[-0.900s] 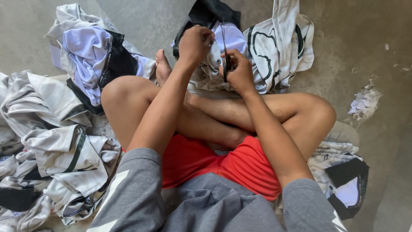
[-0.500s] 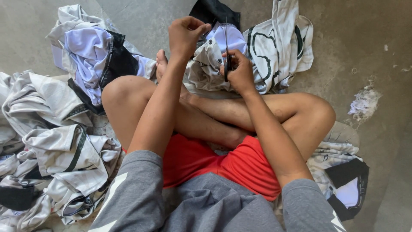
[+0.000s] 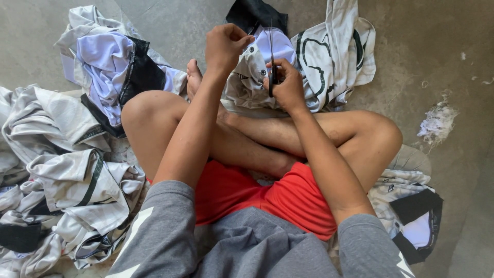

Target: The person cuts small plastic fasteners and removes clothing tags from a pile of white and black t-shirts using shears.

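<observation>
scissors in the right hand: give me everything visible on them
The scissors look dark and slim, probably metal. Thin blades point upward, away from the person, roughly upright in the head view. The right hand wraps the handles, hiding them. The blades lie against a white and grey garment that the left hand pinches. Whether the blades are open is unclear.

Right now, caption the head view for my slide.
Seated cross-legged, left hand lifts grey garment while right hand holds dark scissors.
</observation>
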